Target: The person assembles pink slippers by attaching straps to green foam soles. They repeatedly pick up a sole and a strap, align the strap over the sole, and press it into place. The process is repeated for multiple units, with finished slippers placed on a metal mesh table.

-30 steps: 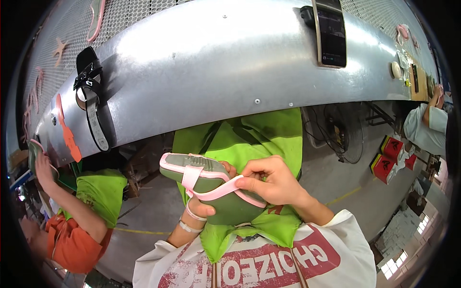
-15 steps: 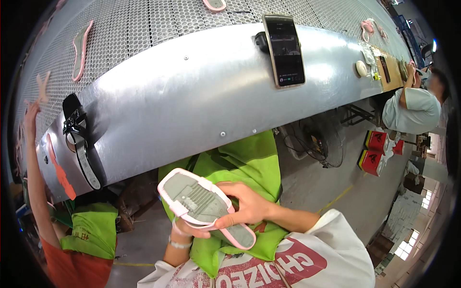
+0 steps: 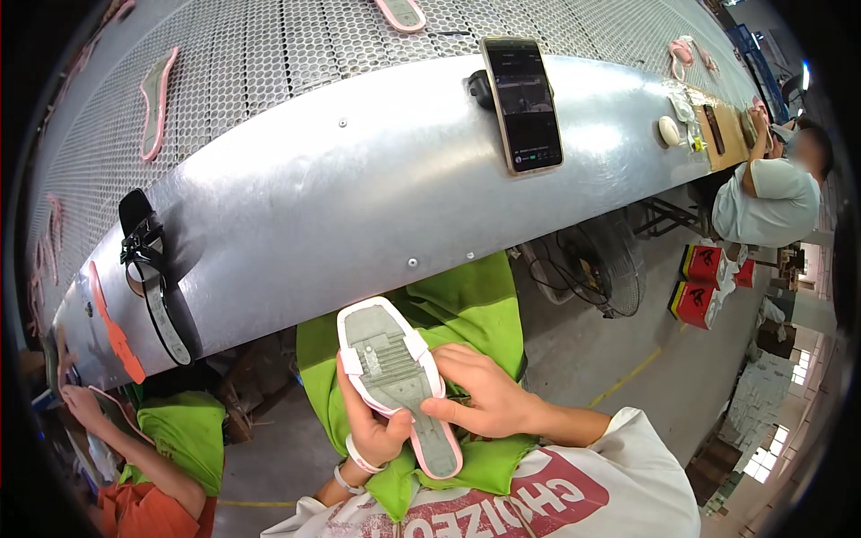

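Note:
A sandal (image 3: 390, 359) is held in front of my green apron (image 3: 484, 305), its grey ribbed underside facing up. A pale pink rim runs round it, with strap ends folded over both sides of the forefoot. My left hand (image 3: 377, 430) grips its left edge, thumb near the narrow middle. On the opposite side my right hand (image 3: 480, 390) holds the edge, thumb and fingers against the rim; some fingertips are hidden beneath. The rounded heel end points down toward my shirt.
Ahead is a metal ledge (image 3: 287, 224) with a phone (image 3: 525, 108) on a stand, a black sandal (image 3: 152, 269) and an orange flat piece (image 3: 115, 327). Beyond lies a mesh conveyor (image 3: 269, 54) carrying pink-edged soles (image 3: 155, 103). People sit left and right; a fan (image 3: 610, 269) stands below.
The sandal has turned more upright, and my left hand has come from underneath to its left edge. The co-worker at left has drawn an arm back from the conveyor.

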Demonstrator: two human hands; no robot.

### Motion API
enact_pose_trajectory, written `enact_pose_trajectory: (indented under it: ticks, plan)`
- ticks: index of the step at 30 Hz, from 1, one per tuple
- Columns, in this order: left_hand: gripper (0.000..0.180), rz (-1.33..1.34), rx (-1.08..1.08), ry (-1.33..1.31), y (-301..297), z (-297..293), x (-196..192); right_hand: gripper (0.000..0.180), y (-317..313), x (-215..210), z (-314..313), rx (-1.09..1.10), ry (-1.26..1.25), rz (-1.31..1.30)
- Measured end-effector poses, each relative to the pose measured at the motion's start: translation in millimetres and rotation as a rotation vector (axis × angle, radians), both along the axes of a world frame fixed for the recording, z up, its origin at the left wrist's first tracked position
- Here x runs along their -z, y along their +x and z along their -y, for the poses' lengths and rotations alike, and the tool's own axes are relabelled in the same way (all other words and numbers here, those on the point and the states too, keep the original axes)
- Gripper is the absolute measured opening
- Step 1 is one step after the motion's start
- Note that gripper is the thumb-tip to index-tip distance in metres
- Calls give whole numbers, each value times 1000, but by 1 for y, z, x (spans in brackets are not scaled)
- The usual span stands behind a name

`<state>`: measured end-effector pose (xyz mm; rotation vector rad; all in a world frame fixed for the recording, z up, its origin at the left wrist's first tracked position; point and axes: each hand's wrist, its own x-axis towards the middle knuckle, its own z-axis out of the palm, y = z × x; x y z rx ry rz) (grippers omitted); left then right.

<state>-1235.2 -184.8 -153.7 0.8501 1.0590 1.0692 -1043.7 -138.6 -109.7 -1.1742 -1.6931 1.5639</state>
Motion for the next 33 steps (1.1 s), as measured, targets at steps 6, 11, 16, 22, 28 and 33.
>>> enact_pose_trajectory:
  ticks: [6,11,16,22,28,33]
  plan:
    - [115,-47,76,31,-27,-3,-15,38,-20,-13,-4,-10,-17,-56]
    - [109,125,213,-25,-56,3,-2,39,-30,-18,-2,-72,28,-34]
    - [90,457,504,-267,-98,0,8,47,-52,-36,5,-104,104,-64]
    - [75,117,398,-28,-118,-19,-47,70,-78,-86,31,55,207,209]
    - [74,-101,125,132,-108,-40,-85,61,-107,-81,40,268,293,335]
    - [75,-141,111,137,-123,-40,-85,48,-128,-67,36,294,291,250]
